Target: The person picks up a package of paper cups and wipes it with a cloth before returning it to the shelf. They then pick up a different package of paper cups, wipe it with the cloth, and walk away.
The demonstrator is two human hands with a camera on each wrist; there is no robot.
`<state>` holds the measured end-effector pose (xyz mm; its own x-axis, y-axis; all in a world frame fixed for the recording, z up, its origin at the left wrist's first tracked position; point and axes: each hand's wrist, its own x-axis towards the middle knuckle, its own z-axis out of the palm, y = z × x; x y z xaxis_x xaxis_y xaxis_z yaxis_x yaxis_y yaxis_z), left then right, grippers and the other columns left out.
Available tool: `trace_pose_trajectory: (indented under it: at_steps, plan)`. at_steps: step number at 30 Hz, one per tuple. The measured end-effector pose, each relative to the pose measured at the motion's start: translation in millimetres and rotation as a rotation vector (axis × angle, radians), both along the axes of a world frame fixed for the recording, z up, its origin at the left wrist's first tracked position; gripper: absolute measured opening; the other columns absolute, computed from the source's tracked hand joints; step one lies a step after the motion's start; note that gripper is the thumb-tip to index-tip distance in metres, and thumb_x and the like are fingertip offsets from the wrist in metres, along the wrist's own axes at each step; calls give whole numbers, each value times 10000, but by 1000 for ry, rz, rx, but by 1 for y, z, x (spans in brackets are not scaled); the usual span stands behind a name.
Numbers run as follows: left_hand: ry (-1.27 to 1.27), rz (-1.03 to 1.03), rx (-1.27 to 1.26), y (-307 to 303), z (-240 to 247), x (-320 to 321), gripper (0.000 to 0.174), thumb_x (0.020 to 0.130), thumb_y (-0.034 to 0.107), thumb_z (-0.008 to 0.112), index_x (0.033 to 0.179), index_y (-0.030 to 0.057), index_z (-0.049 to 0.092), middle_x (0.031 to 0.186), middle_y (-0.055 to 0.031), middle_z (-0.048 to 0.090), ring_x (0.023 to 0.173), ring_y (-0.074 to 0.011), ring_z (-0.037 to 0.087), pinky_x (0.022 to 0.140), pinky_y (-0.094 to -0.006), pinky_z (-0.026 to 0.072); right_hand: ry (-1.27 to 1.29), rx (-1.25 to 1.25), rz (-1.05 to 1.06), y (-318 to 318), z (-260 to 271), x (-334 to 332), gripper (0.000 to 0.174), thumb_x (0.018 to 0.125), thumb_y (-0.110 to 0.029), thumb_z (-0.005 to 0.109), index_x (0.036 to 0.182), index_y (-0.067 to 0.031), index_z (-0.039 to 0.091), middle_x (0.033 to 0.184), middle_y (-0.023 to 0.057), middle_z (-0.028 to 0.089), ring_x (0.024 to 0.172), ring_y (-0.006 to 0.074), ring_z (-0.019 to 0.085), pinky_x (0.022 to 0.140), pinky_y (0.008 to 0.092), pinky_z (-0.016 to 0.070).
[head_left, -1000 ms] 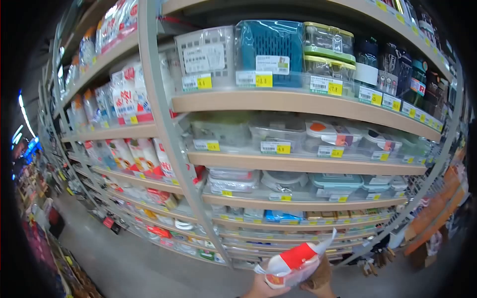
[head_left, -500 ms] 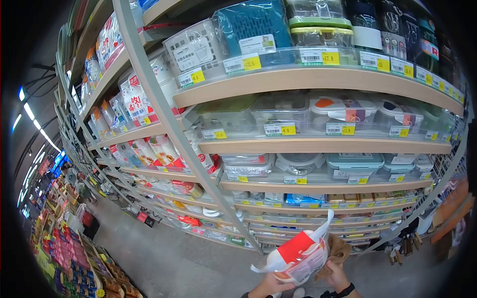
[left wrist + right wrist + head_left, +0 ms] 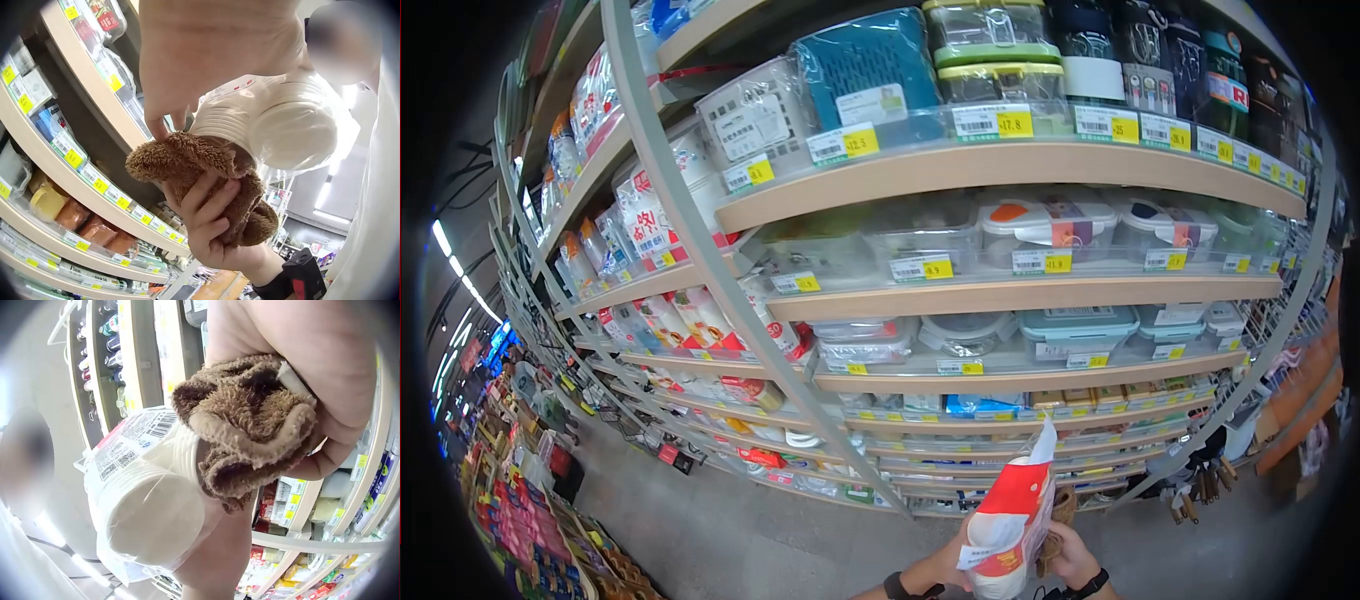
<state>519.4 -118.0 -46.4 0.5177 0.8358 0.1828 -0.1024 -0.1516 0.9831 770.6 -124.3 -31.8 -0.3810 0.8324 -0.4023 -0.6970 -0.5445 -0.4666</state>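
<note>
A clear plastic bag of white paper cups (image 3: 1012, 510), with a red band, stands tilted low in the head view. My left hand (image 3: 952, 562) grips it from the left side. In the left wrist view, the round white base of one cup stack (image 3: 294, 134) shows through the plastic. My right hand (image 3: 1076, 556) holds a fluffy brown cloth (image 3: 250, 419), bunched up in its curled fingers. The cloth lies right against the side of the cup stacks in both wrist views. From the head, most of the cloth is hidden behind the bag.
Tall shelves (image 3: 1000, 180) curve across the front, stacked with plastic boxes (image 3: 1078, 330), baskets and bottles (image 3: 1145, 60). A grey upright post (image 3: 740, 310) divides them. Grey floor (image 3: 660, 510) runs along the left aisle, past low displays (image 3: 530, 520). Wooden-handled tools (image 3: 1205, 485) hang at the right.
Both hands have risen into view with the bag of cups and the cloth. The bag has turned from slanted to more upright, and the head view has shifted downward and sideways.
</note>
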Motion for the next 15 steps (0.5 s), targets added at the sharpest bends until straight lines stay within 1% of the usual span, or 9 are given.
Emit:
trace_pose_trajectory:
  at_steps: [2, 4, 6, 7, 9, 10, 12, 13, 15]
  plan:
    - [-10, 3, 32, -17, -14, -42, 952, 684, 421, 786, 1367, -17, 287, 1329, -164, 430, 1229, -252, 415, 1031, -382, 315, -59, 36, 7, 1, 22, -11, 352, 898, -165, 497, 1223, -31, 526, 1186, 84, 603, 1095, 222, 562, 967, 368, 420]
    - [-27, -5, 57, -19, -22, -62, 958, 686, 431, 780, 1370, -16, 280, 1335, -166, 423, 1235, -254, 408, 1034, -383, 310, -125, 64, 4, -8, 40, -26, 351, 894, -144, 506, 1226, -31, 522, 1187, 80, 602, 1102, 218, 559, 972, 366, 418]
    - [-46, -8, 74, -16, -24, -83, 964, 688, 441, 775, 1373, -15, 272, 1340, -168, 415, 1241, -257, 402, 1037, -385, 304, -570, 578, 79, -14, 47, -45, 360, 900, -124, 513, 1248, -32, 499, 1183, 67, 605, 1095, 197, 566, 966, 362, 427]
    - [-58, -4, 80, -16, -27, -95, 967, 690, 446, 773, 1374, -15, 269, 1343, -170, 411, 1244, -259, 398, 1038, -385, 302, -576, 576, 83, -9, 36, -56, 360, 900, -124, 513, 1248, -32, 499, 1183, 67, 605, 1095, 197, 566, 966, 362, 427]
    - [-81, 12, 90, -15, -28, -119, 973, 692, 456, 767, 1377, -15, 261, 1349, -172, 403, 1250, -261, 391, 1042, -386, 296, -89, -36, 81, 9, 4, -81, 383, 906, -142, 525, 1269, -31, 472, 1176, 59, 609, 1070, 193, 582, 950, 362, 440]
    - [-88, 19, 95, -11, -25, -133, 976, 693, 461, 765, 1379, -14, 258, 1351, -173, 400, 1253, -263, 388, 1043, -387, 294, -90, -39, 85, 12, -7, -97, 383, 906, -142, 525, 1269, -31, 472, 1176, 59, 609, 1070, 193, 582, 950, 362, 440]
    - [-100, 31, 118, 7, -13, -154, 982, 695, 470, 760, 1381, -14, 250, 1357, -175, 392, 1259, -266, 381, 1046, -388, 288, -196, 95, 79, 21, -10, -133, 386, 914, -172, 524, 1275, -44, 469, 1164, 54, 616, 1046, 194, 596, 930, 363, 454]
    - [-107, 35, 132, 8, -16, -171, 985, 697, 475, 757, 1383, -13, 247, 1360, -176, 388, 1262, -267, 377, 1048, -389, 286, -197, 101, 81, 25, -8, -151, 386, 914, -172, 524, 1275, -44, 469, 1164, 54, 616, 1046, 194, 596, 930, 363, 454]
    - [-129, 44, 151, 23, -13, -181, 991, 699, 485, 752, 1386, -13, 239, 1365, -179, 380, 1267, -270, 370, 1051, -390, 280, -147, -3, 96, 29, 0, -186, 430, 901, -206, 547, 1296, -63, 454, 1194, 61, 599, 1074, 210, 580, 947, 379, 442]
